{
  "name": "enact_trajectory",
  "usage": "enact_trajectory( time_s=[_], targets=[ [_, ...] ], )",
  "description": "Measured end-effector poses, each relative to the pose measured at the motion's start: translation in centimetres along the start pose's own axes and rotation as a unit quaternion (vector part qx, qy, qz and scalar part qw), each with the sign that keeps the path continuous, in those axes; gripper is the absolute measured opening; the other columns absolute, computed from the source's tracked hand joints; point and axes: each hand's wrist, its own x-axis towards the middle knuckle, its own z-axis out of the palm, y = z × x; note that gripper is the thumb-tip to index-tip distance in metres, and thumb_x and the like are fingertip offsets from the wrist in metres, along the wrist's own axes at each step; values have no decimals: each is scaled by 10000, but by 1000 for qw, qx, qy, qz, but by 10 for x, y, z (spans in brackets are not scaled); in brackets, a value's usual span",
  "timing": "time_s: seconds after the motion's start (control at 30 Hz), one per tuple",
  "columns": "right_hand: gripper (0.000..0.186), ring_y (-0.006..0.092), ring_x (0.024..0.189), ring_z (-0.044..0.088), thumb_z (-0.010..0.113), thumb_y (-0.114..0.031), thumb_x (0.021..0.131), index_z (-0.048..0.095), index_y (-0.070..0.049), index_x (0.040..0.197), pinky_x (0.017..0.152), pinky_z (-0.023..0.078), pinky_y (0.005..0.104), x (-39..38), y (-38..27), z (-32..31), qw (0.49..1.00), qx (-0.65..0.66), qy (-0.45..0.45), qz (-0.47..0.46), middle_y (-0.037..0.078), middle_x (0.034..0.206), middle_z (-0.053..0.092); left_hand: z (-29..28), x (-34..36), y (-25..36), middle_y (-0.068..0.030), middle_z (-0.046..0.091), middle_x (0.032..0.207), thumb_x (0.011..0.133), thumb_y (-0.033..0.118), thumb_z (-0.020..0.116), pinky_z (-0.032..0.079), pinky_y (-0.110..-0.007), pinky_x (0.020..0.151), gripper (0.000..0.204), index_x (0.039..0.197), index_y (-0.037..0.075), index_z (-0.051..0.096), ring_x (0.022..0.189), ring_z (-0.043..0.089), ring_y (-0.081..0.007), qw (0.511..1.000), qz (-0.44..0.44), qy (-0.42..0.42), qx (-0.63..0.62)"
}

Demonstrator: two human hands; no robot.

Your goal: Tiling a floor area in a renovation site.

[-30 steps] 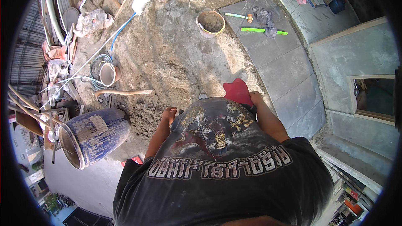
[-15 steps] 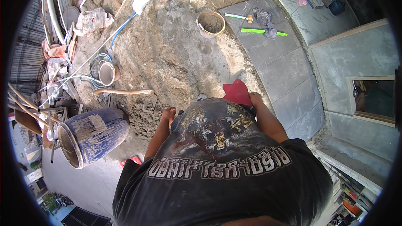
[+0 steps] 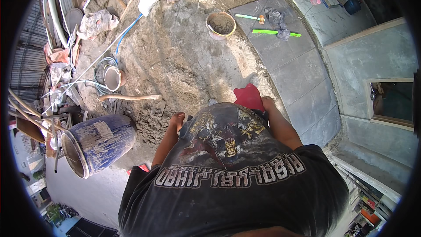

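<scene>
While hands (image 3: 267,102) hang, red object (image 3: 248,96) beside right

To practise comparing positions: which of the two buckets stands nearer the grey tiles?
The bucket holding grey mix, just left of the tiles. The other bucket sits much farther left, beside the coiled hose.

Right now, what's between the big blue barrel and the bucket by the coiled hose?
A curved wooden stick lies between the blue barrel and that bucket, in the head view.
</scene>
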Motion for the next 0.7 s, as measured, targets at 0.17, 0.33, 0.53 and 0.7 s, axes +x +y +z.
enact_trajectory(
  time_s=[0.17, 0.33, 0.53, 0.7],
  targets=[
    [323, 267, 848, 529, 453, -272, 726, 552, -23, 905, 741, 398, 331, -4, -8, -4, 1000, -7, -12, 7, 158, 901, 560, 0, -1, -6, -78, 570, 738, 737, 223, 501, 419, -265, 606, 250, 913, 51, 542, 660, 541, -159, 995, 67, 19, 76],
    [326, 276, 874, 515, 444, -276, 730, 549, -17, 898, 765, 384, 334, -11, -16, -9, 1000, -17, -20, -4, 163, 919, 550, 1, 15, -41, -86, 572, 742, 739, 208, 507, 418, -267, 612, 230, 903, 50, 545, 667, 539, -160, 996, 79, 25, 9],
    [322, 278, 886, 509, 439, -270, 730, 549, -20, 901, 773, 381, 335, -11, -16, -11, 999, -30, -29, -11, 162, 928, 546, 2, 16, -31, -85, 571, 738, 754, 191, 509, 407, -254, 578, 223, 912, 37, 542, 628, 512, -131, 994, 11, -13, -109],
    [348, 278, 905, 503, 457, -304, 725, 544, -30, 922, 789, 375, 337, -7, -12, -9, 999, -1, -34, 5, 165, 952, 536, -2, 6, -14, -46, 535, 796, 753, 131, 501, 396, -248, 539, 265, 986, 4, 491, 594, 477, -98, 996, 24, -19, -81]
  ],
)
